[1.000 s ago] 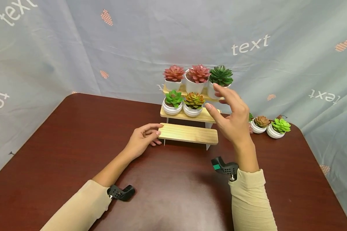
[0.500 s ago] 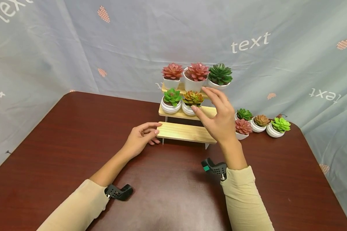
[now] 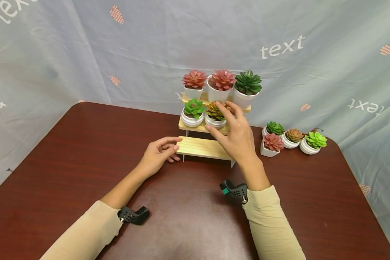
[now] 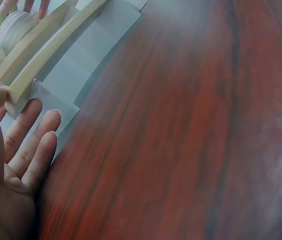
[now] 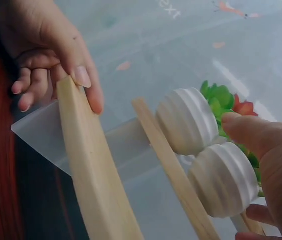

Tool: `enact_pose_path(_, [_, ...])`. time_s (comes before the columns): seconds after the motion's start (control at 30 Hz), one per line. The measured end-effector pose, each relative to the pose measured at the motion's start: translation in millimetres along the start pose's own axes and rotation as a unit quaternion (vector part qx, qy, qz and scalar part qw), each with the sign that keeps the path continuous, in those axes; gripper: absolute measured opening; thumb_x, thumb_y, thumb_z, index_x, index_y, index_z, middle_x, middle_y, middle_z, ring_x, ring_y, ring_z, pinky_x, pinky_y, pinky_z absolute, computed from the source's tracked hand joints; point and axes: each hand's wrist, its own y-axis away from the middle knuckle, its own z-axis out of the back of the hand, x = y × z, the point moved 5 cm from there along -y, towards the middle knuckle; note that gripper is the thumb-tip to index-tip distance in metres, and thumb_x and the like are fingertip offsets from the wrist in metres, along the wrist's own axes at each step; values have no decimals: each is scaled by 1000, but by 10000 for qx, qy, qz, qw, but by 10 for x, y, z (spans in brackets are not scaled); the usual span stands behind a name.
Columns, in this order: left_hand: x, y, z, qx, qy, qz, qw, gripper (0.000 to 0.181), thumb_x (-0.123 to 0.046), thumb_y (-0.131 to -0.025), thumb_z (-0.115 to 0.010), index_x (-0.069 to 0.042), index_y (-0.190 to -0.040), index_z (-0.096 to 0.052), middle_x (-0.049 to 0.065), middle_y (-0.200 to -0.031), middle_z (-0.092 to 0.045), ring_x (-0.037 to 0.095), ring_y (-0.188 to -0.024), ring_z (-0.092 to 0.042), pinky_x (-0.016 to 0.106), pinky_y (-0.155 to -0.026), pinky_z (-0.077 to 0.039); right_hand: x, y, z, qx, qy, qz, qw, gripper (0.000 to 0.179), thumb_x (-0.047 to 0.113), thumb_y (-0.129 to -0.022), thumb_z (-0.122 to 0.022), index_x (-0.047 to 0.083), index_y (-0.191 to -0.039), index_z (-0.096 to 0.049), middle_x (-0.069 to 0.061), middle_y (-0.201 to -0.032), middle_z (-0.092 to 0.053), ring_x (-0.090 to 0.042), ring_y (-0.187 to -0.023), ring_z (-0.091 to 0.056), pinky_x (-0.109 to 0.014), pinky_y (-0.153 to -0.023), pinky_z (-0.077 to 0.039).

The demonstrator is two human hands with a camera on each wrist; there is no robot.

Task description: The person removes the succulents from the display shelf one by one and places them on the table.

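Note:
My left hand pinches the left end of the lowest wooden tier of a three-tier plant stand between thumb and index finger; its other fingers are loosely bent below. My right hand is at the middle tier, thumb and fingers spread around a yellow-and-red succulent in a ribbed white pot. In the right wrist view its thumb reaches over the pots with a gap to the ribbed pot. A green succulent in a matching pot stands beside it on the left.
On the top tier stand two pink succulents and a dark green one in white pots. Several more potted succulents, including a pink one and a bright green one, stand at the right back of the table. A curtain hangs behind.
My right hand has moved left and down, from in front of the dark green plant to the yellow-and-red succulent. My left hand keeps its place on the lowest tier.

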Motion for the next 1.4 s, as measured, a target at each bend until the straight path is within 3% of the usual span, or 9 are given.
enact_pose_path(0.47, [1,-40,-22,49,-50,-21,10000,33,-19,-102,-62,-8,-133,-64,19,-107,-72,12,-76,-75,30,-67,-62,-38,21,-128,-220,-316,-352,9986,65,30,-89,-80,17,-145,-52,-20,-151,-47,-39,-135,-53,-55,-110,-47])
enact_pose_path(0.67, [-6,-50,-25,53,-41,-11,10000,33,-19,-102,-62,-9,-133,-64,20,-108,-72,12,-76,-75,29,-67,-62,-50,38,-170,-577,-428,-218,9972,59,22,-91,-78,14,-144,-53,-18,-142,-52,-33,-131,-55,-48,-110,-47])
enact_pose_path(0.93, [13,-37,-26,57,-74,-5,10000,33,-20,-102,-62,-9,-133,-64,19,-108,-72,12,-76,-75,30,-68,-62,-52,57,-170,-654,-495,-87,9966,59,22,-91,-78,14,-144,-54,-17,-138,-54,-30,-129,-57,-45,-110,-48])
enact_pose_path(1.13, [-1,-7,-9,15,-85,43,10000,33,-21,-102,-63,-12,-133,-64,18,-108,-73,13,-76,-75,30,-67,-62,-20,55,-57,-805,-682,65,9944,61,22,-90,-80,13,-144,-55,-17,-139,-55,-31,-128,-59,-46,-104,-52])
enact_pose_path(1.4, [16,6,8,17,-68,30,10000,33,-20,-102,-62,-11,-134,-64,19,-109,-72,12,-77,-76,30,-68,-62,-12,84,271,-1244,-1109,-74,9860,62,19,-88,-81,14,-144,-57,-17,-147,-53,-27,-133,-58,-38,-94,-60])
